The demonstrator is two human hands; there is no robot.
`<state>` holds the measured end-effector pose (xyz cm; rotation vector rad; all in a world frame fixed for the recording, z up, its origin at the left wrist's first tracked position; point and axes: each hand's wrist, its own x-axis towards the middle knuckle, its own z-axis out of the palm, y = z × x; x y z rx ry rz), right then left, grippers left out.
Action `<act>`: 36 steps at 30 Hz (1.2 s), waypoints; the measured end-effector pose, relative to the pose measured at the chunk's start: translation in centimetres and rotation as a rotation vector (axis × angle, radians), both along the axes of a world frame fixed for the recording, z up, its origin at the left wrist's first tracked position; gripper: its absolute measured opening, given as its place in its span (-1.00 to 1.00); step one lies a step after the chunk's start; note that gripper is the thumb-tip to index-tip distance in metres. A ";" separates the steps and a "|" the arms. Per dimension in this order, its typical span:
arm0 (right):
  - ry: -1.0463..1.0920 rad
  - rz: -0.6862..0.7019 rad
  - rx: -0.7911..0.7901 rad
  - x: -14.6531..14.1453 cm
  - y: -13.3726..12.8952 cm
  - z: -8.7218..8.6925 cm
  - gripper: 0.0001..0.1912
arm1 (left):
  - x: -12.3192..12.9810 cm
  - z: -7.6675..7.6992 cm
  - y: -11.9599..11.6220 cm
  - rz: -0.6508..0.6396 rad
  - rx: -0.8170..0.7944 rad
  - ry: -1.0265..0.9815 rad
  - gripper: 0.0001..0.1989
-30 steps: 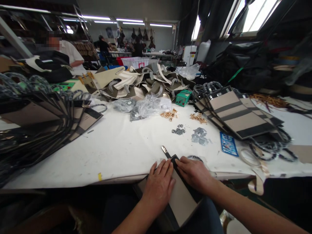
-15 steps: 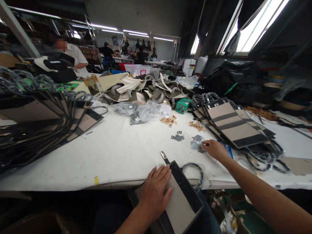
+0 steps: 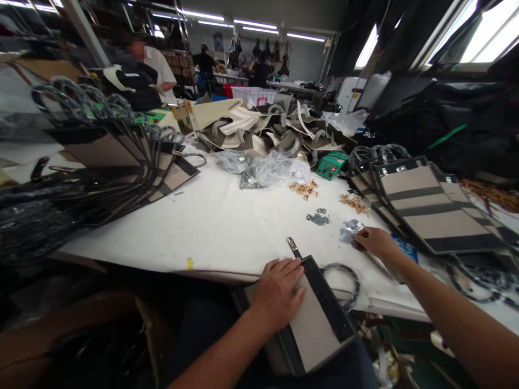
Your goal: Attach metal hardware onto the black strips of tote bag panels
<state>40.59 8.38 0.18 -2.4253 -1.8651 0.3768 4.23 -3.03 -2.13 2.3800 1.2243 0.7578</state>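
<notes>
My left hand [image 3: 279,294] lies flat with its fingers stretched on a beige and black bag panel [image 3: 316,324] at the table's front edge. A strap with a metal tip [image 3: 292,247] and a plastic-wrapped round handle [image 3: 357,281] stick out from the panel. Further right, my right hand [image 3: 375,241] has its fingertips pressed together at the edge of a small pile of silvery metal pieces [image 3: 349,229]; what lies between them is too small to tell. Dark metal plates [image 3: 318,217] and gold-coloured parts [image 3: 353,203] lie nearby.
Stacked bag panels stand at left [image 3: 101,146] and right [image 3: 438,210] on the white table [image 3: 227,227]. Behind are plastic bags [image 3: 271,168], a green box [image 3: 331,165] and a heap of bag pieces [image 3: 263,129]. A person [image 3: 158,67] is at the back left.
The view has turned left, so things appear further right. My left hand stays on the panel, and my right hand remains at the silvery pile.
</notes>
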 end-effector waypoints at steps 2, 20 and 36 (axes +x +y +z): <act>0.018 -0.001 -0.012 0.0 0.2 0.1 -0.84 | 0.2 -0.1 0.0 0.029 -0.008 -0.053 -0.64; 0.693 0.230 -0.162 -16.2 -7.6 4.8 -0.74 | 0.6 0.0 -0.3 0.071 -0.020 -0.124 -0.68; 0.634 0.067 -0.148 -15.5 -8.0 3.9 -0.70 | 0.7 -0.2 -0.2 0.067 -0.036 -0.142 -0.70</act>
